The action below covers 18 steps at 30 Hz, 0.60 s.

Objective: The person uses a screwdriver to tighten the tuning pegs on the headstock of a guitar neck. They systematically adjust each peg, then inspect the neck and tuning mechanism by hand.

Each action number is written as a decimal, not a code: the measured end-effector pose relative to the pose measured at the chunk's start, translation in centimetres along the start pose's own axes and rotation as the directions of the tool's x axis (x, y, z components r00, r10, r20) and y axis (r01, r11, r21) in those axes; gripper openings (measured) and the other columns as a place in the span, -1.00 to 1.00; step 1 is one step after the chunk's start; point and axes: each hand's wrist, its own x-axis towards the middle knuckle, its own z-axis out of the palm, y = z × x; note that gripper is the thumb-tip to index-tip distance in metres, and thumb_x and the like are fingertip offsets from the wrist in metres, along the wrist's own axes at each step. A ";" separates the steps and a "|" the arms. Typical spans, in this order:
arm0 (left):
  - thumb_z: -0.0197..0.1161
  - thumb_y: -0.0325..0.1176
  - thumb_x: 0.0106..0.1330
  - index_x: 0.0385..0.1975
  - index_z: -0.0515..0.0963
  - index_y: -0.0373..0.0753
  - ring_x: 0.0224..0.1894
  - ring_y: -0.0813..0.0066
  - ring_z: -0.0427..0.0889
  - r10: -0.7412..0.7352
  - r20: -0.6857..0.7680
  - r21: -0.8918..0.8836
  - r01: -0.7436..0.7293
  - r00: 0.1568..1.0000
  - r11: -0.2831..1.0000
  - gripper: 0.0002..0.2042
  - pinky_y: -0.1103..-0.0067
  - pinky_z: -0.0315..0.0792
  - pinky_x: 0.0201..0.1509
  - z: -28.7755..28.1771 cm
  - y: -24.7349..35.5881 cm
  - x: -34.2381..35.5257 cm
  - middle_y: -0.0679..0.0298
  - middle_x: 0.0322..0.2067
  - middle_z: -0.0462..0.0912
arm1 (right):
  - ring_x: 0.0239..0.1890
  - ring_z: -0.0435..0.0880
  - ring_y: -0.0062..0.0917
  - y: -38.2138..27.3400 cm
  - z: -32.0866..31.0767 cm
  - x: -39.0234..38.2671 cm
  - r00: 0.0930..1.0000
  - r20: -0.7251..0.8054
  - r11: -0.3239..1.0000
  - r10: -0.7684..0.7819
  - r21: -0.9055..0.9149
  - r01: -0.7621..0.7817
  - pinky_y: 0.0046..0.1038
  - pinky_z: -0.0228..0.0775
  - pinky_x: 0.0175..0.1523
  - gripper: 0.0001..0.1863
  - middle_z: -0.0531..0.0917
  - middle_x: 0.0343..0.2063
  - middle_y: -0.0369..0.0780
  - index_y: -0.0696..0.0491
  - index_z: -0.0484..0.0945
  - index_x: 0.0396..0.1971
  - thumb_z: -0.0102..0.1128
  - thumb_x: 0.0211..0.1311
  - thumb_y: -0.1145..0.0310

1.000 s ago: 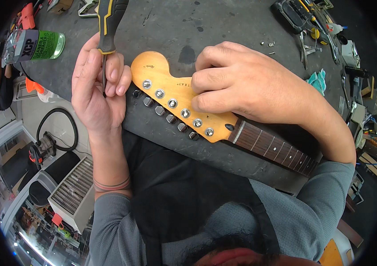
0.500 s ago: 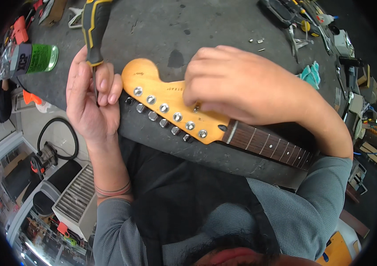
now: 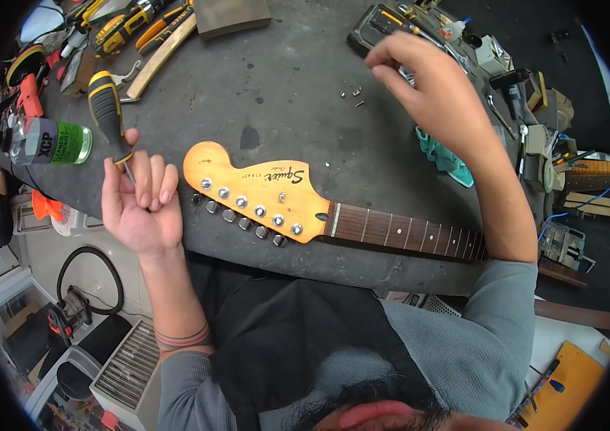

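A guitar neck [image 3: 409,231] with a light wooden headstock [image 3: 247,183] lies on the dark workbench, tuning pegs along its near edge. A small metal fitting [image 3: 282,197] sits on the headstock's face. Left of the headstock, my left hand [image 3: 145,208], palm up, is closed round a screwdriver [image 3: 106,108] with a black and yellow handle, its tip hidden by the fingers. My right hand [image 3: 430,86] is raised at the far right, near a black tool case [image 3: 368,32]. Its fingers are loosely bent, and I see nothing in them.
Small screws and metal bits [image 3: 355,95] lie beyond the neck. A teal cloth [image 3: 441,154] is under my right forearm. At the left stand a clear bottle [image 3: 68,144] with green liquid and several hand tools [image 3: 129,32]. A grey block [image 3: 233,18] sits at the far edge.
My right hand has left the headstock and moved up and right, uncovering its face. My left hand still holds the screwdriver. The whole view has shifted, bringing more of the far bench in.
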 end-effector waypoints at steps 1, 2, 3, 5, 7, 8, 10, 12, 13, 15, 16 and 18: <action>-0.08 -0.20 0.85 0.41 0.50 -0.50 -0.51 0.65 0.15 0.008 -0.036 0.009 -0.007 0.999 1.000 -0.53 0.61 0.22 -0.40 0.2 0.0 0.0 0.44 -0.53 0.21 | -0.02 0.81 -0.13 0.5 0.5 -0.7 0.995 0.025 0.995 0.099 0.008 -0.099 -0.14 0.65 0.10 -0.82 0.81 -0.12 -0.11 0.08 0.75 -0.03 0.35 0.52 0.33; -0.08 -0.20 0.85 0.41 0.50 -0.49 -0.51 0.64 0.15 0.015 -0.073 0.018 -0.013 0.997 1.000 -0.53 0.60 0.22 -0.39 0.5 -0.1 0.1 0.43 -0.52 0.22 | -0.02 0.82 -0.13 0.7 1.1 -1.1 0.979 0.052 0.980 0.197 0.013 -0.198 -0.14 0.65 0.09 -0.81 0.83 -0.13 -0.11 0.08 0.76 -0.03 0.34 0.53 0.31; -0.08 -0.20 0.85 0.41 0.50 -0.47 -0.50 0.63 0.15 0.024 -0.109 0.027 -0.021 0.994 0.999 -0.53 0.60 0.22 -0.38 0.7 0.0 0.1 0.42 -0.50 0.23 | 0.02 0.82 -0.13 0.3 1.4 -1.3 0.953 0.097 0.958 0.287 -0.031 -0.286 -0.12 0.65 0.12 -0.79 0.85 -0.13 -0.12 0.04 0.78 -0.02 0.34 0.55 0.27; -0.09 -0.17 0.85 0.37 0.52 -0.38 -0.44 0.60 0.20 0.017 -0.101 0.032 -0.014 0.995 0.999 -0.57 0.56 0.22 -0.32 0.3 0.4 0.0 0.40 -0.46 0.28 | 0.01 0.82 -0.14 0.3 2.5 -1.8 0.956 0.098 0.955 0.278 -0.131 -0.264 -0.10 0.65 0.13 -0.79 0.85 -0.13 -0.13 0.03 0.79 -0.02 0.33 0.54 0.26; -0.06 -0.20 0.84 0.35 0.52 -0.40 -0.41 0.59 0.21 0.049 -0.166 0.051 -0.041 0.985 0.998 -0.59 0.56 0.22 -0.31 1.2 0.1 -0.1 0.38 -0.43 0.28 | 0.03 0.82 -0.13 -0.2 3.0 -1.9 0.955 0.045 0.952 0.293 -0.106 -0.287 -0.09 0.65 0.15 -0.80 0.86 -0.11 -0.15 0.02 0.80 -0.03 0.33 0.54 0.26; -0.06 -0.20 0.84 0.33 0.53 -0.37 -0.38 0.57 0.22 0.066 -0.209 0.083 -0.049 0.976 0.995 -0.61 0.53 0.22 -0.28 1.3 0.0 -0.2 0.37 -0.42 0.29 | 0.03 0.82 -0.13 -0.3 3.3 -1.9 0.958 0.024 0.956 0.285 -0.087 -0.282 -0.09 0.65 0.15 -0.79 0.86 -0.10 -0.16 0.03 0.79 -0.02 0.33 0.54 0.27; -0.04 -0.17 0.83 0.32 0.54 -0.33 -0.40 0.56 0.22 0.073 -0.124 0.072 -0.065 0.990 0.995 -0.61 0.51 0.23 -0.27 0.3 -0.2 -0.2 0.39 -0.43 0.27 | 0.04 0.81 -0.13 -0.1 3.4 -2.0 0.973 0.009 0.971 0.229 -0.069 -0.228 -0.09 0.65 0.15 -0.79 0.86 -0.09 -0.16 0.03 0.79 -0.03 0.33 0.54 0.27; -0.02 -0.16 0.83 0.32 0.54 -0.31 -0.41 0.59 0.22 0.124 -0.156 0.187 -0.094 0.980 0.978 -0.62 0.51 0.24 -0.25 0.7 -0.6 -0.2 0.42 -0.45 0.24 | 0.05 0.82 -0.13 0.7 3.7 -2.0 0.991 0.027 0.990 0.132 -0.061 -0.130 -0.09 0.65 0.16 -0.79 0.85 -0.07 -0.16 0.03 0.79 -0.03 0.33 0.54 0.26; 0.04 -0.22 0.80 0.33 0.53 -0.30 -0.41 0.61 0.24 0.151 -0.182 0.265 -0.100 0.972 0.959 -0.65 0.53 0.27 -0.26 1.6 -0.7 -0.2 0.43 -0.44 0.26 | 0.06 0.81 -0.13 0.9 3.6 -2.1 0.991 0.022 0.989 0.129 -0.080 -0.127 -0.09 0.65 0.16 -0.79 0.85 -0.06 -0.16 0.04 0.79 -0.04 0.33 0.54 0.26; 0.10 -0.33 0.75 0.37 0.50 -0.29 -0.40 0.62 0.29 0.166 -0.121 0.483 -0.088 0.979 0.871 -0.67 0.54 0.32 -0.28 2.3 -0.3 0.6 0.43 -0.42 0.32 | 0.09 0.81 -0.15 0.3 3.4 -2.1 0.992 0.014 0.986 0.122 -0.112 -0.119 -0.10 0.65 0.16 -0.79 0.85 -0.05 -0.15 0.04 0.79 -0.05 0.34 0.53 0.25; 0.21 -0.41 0.68 0.34 0.53 -0.32 -0.37 0.63 0.38 0.168 -0.052 0.633 -0.097 0.984 0.768 -0.68 0.57 0.36 -0.28 1.9 0.0 1.6 0.39 -0.35 0.46 | 0.09 0.82 -0.15 -0.2 3.1 -2.3 0.982 0.011 0.977 0.188 -0.110 -0.186 -0.10 0.66 0.16 -0.79 0.85 -0.04 -0.15 0.04 0.79 -0.06 0.35 0.52 0.24; 0.30 -0.39 0.60 0.19 0.63 -0.34 -0.27 0.58 0.54 0.103 0.084 0.906 -0.119 0.991 0.406 -0.73 0.56 0.46 -0.16 3.1 0.9 3.9 0.35 -0.27 0.59 | 0.09 0.82 -0.15 -2.0 3.1 -2.4 0.950 0.018 0.946 0.313 -0.100 -0.310 -0.09 0.66 0.16 -0.78 0.85 -0.03 -0.15 0.04 0.80 -0.07 0.37 0.51 0.22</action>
